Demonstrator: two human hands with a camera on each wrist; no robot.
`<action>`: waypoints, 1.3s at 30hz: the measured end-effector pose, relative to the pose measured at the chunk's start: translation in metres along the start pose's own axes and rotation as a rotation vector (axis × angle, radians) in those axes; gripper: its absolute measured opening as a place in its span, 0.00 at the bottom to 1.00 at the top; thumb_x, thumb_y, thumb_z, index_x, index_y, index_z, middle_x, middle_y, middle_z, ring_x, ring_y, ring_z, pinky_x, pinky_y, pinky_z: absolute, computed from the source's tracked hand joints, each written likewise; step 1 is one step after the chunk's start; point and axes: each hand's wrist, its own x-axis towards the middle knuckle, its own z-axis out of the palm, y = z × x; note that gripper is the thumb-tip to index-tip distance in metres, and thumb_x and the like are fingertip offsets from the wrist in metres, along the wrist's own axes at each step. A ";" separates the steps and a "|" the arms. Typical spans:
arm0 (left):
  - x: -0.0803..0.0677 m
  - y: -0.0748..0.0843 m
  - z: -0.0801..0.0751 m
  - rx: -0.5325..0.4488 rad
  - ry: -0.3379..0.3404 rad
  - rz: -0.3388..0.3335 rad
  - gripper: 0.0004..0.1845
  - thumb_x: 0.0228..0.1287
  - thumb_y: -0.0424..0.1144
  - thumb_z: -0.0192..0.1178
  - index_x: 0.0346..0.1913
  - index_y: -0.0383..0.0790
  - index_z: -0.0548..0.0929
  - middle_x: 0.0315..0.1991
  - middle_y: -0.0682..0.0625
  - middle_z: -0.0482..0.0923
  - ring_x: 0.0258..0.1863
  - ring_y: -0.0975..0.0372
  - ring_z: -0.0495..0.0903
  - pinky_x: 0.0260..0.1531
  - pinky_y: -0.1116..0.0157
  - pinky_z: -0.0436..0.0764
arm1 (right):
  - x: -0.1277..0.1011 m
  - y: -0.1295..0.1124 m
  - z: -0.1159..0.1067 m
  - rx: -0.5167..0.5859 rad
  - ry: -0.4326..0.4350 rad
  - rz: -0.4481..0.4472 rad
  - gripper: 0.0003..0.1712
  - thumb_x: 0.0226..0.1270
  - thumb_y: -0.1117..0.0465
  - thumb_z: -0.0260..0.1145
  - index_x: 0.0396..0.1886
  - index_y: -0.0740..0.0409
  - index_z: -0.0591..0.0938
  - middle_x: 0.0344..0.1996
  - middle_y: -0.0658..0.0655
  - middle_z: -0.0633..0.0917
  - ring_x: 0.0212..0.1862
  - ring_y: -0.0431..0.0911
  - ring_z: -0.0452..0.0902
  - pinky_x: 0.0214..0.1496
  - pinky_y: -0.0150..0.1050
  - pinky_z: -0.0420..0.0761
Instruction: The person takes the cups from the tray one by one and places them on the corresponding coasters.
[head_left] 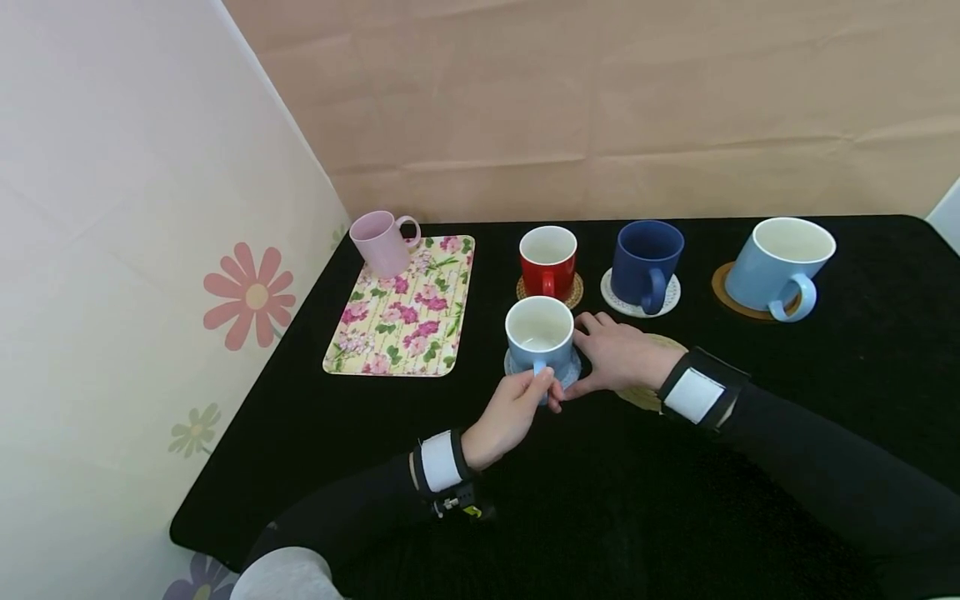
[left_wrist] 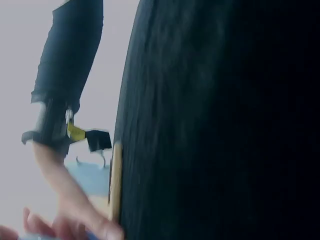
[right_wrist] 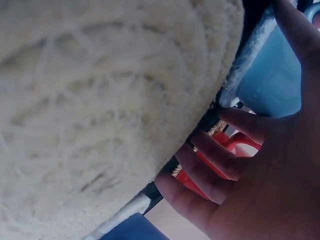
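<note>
A small light blue mug [head_left: 536, 335] stands on a pale blue knitted coaster [head_left: 573, 368] near the middle of the table. My left hand [head_left: 512, 412] pinches its handle between thumb and fingers. At the mug's right side is my right hand [head_left: 621, 358], its fingers spread and mostly straight, thumb by the coaster's front edge. The right wrist view shows the same light blue mug [right_wrist: 275, 75] beside the fingers; whether they touch it or the coaster I cannot tell. Beneath the right hand lies a straw-coloured woven coaster [head_left: 637, 398], partly hidden.
Behind, a red mug [head_left: 534, 273], a dark blue mug [head_left: 633, 267] and a larger light blue mug [head_left: 761, 279] stand on coasters. A pink mug [head_left: 381, 247] stands on a floral board [head_left: 405, 333] at left. Walls border the black table [head_left: 420, 417] behind and left.
</note>
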 end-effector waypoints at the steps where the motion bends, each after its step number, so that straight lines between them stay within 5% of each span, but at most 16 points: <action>1: 0.001 0.000 -0.003 0.009 -0.028 -0.004 0.21 0.79 0.40 0.40 0.41 0.25 0.78 0.38 0.38 0.79 0.39 0.63 0.79 0.52 0.63 0.74 | 0.000 0.000 0.000 -0.008 0.004 -0.003 0.54 0.47 0.31 0.72 0.65 0.64 0.73 0.57 0.66 0.72 0.55 0.58 0.68 0.50 0.52 0.77; 11: 0.013 0.004 -0.039 0.140 -0.291 0.002 0.16 0.76 0.37 0.48 0.47 0.27 0.82 0.45 0.43 0.84 0.49 0.62 0.80 0.54 0.65 0.74 | 0.000 0.002 -0.001 -0.023 -0.014 -0.011 0.56 0.48 0.29 0.70 0.67 0.63 0.71 0.59 0.67 0.72 0.55 0.59 0.70 0.52 0.54 0.76; 17: 0.009 0.016 -0.064 0.291 -0.393 0.049 0.14 0.74 0.35 0.50 0.50 0.30 0.82 0.41 0.42 0.83 0.38 0.59 0.78 0.43 0.68 0.76 | -0.009 0.009 -0.005 -0.003 -0.006 -0.024 0.54 0.49 0.27 0.67 0.65 0.62 0.73 0.58 0.67 0.74 0.55 0.59 0.73 0.50 0.54 0.78; 23: 0.004 0.036 -0.098 0.355 -0.491 0.038 0.14 0.75 0.35 0.49 0.52 0.29 0.81 0.47 0.44 0.83 0.50 0.53 0.81 0.53 0.59 0.77 | -0.030 0.019 -0.012 0.036 0.052 -0.021 0.47 0.52 0.29 0.67 0.61 0.59 0.77 0.55 0.65 0.77 0.51 0.57 0.77 0.48 0.53 0.79; 29: 0.008 0.042 -0.136 0.365 -0.385 0.025 0.15 0.76 0.35 0.48 0.54 0.28 0.79 0.49 0.40 0.82 0.51 0.46 0.79 0.56 0.49 0.73 | -0.056 0.029 -0.017 0.025 0.121 -0.014 0.41 0.55 0.33 0.69 0.59 0.58 0.78 0.54 0.62 0.77 0.53 0.57 0.76 0.48 0.55 0.79; 39: 0.046 0.023 -0.195 0.330 0.022 -0.057 0.23 0.77 0.42 0.47 0.65 0.28 0.68 0.60 0.31 0.71 0.58 0.44 0.72 0.60 0.46 0.68 | -0.083 0.043 -0.019 0.057 0.130 0.065 0.39 0.60 0.32 0.64 0.59 0.56 0.77 0.56 0.62 0.76 0.52 0.57 0.77 0.43 0.51 0.81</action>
